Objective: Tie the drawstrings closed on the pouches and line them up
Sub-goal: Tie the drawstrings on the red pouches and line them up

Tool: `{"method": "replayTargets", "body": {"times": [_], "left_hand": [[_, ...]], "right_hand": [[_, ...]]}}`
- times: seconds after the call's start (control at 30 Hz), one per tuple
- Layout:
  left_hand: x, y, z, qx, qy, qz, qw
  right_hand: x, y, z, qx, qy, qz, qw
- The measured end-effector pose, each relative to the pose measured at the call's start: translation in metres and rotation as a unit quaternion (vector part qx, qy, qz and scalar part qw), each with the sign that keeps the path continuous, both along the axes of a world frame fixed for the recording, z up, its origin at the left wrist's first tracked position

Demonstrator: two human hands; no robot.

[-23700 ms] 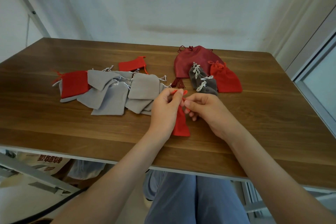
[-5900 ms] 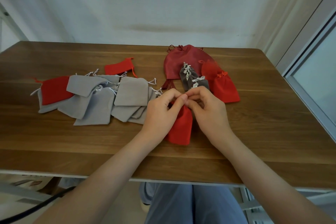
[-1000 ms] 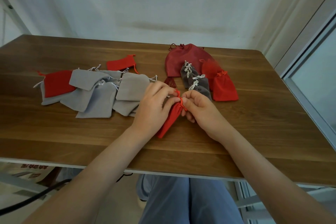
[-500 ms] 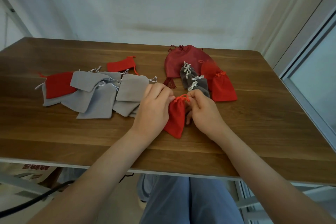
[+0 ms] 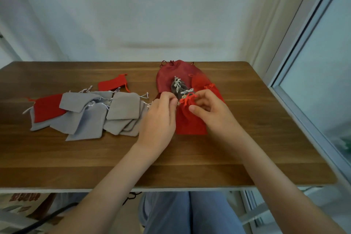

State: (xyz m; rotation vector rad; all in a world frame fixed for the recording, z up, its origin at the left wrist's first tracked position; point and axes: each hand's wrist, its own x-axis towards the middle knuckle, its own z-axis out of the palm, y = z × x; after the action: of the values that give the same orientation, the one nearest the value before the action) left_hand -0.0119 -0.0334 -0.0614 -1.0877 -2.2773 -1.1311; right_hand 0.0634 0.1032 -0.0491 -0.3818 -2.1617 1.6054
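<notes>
A small red pouch [image 5: 190, 121] lies flat on the wooden table [image 5: 190, 161] between my hands, its neck gathered and its red drawstring [image 5: 187, 99] bunched at the top. My right hand [image 5: 210, 110] pinches the drawstring at the pouch's neck. My left hand [image 5: 159, 118] rests beside the pouch with curled fingers at the neck; whether it holds the string is hidden. Just behind lie tied dark grey pouches [image 5: 179, 88], a large dark red pouch [image 5: 171, 74] and another red pouch [image 5: 214, 89].
A loose heap of light grey pouches [image 5: 98, 112] with white strings covers the table's left half, with a red pouch [image 5: 47, 107] at its left end and another red pouch [image 5: 112, 84] behind. A window frame [image 5: 303, 74] runs along the right.
The red pouch has moved a little away from me and lies flatter. Both hands followed it toward the tied pouches, and the view has tilted upward.
</notes>
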Motion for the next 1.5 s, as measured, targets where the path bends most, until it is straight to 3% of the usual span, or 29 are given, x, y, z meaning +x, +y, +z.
{"method": "replayTargets", "body": {"times": [0.13, 0.23, 0.47, 0.57, 0.67, 0.77, 0.9, 1.17, 1.27, 1.37, 1.5], "left_hand": [[0.005, 0.016, 0.002, -0.002, 0.003, -0.007, 1.000], [0.010, 0.025, 0.000, -0.012, -0.010, -0.022, 1.000], [0.009, 0.028, -0.005, -0.073, -0.047, -0.039, 0.995], [0.004, 0.022, -0.007, -0.079, -0.055, -0.037, 0.995], [-0.004, 0.014, -0.009, -0.081, -0.052, -0.027, 0.995], [-0.011, 0.005, -0.008, -0.084, -0.039, -0.009, 0.996], [-0.025, -0.018, -0.002, -0.083, -0.045, 0.020, 0.995], [-0.072, -0.091, 0.002, -0.096, -0.038, 0.153, 0.983], [-0.085, -0.112, 0.004, -0.099, -0.066, 0.192, 0.974], [-0.096, -0.131, 0.009, -0.034, -0.067, 0.276, 0.958], [-0.113, -0.153, 0.003, 0.024, -0.012, 0.375, 0.927]], "right_hand": [[0.009, 0.038, 0.001, -0.016, 0.016, -0.075, 0.997], [0.013, 0.062, -0.006, 0.006, -0.038, -0.131, 0.991], [0.007, 0.064, -0.022, 0.201, -0.156, -0.175, 0.951], [0.010, 0.062, -0.018, 0.241, -0.191, -0.188, 0.933], [0.012, 0.051, -0.011, 0.270, -0.141, -0.211, 0.929], [0.005, 0.030, -0.004, 0.311, -0.035, -0.233, 0.921], [-0.018, -0.008, 0.005, 0.358, 0.046, -0.141, 0.922], [-0.074, -0.078, -0.007, 0.394, 0.051, 0.051, 0.916], [-0.088, -0.093, -0.011, 0.393, 0.048, 0.082, 0.914], [-0.104, -0.108, -0.012, 0.393, 0.038, 0.101, 0.913], [-0.118, -0.122, -0.014, 0.398, 0.042, 0.107, 0.910]]}}
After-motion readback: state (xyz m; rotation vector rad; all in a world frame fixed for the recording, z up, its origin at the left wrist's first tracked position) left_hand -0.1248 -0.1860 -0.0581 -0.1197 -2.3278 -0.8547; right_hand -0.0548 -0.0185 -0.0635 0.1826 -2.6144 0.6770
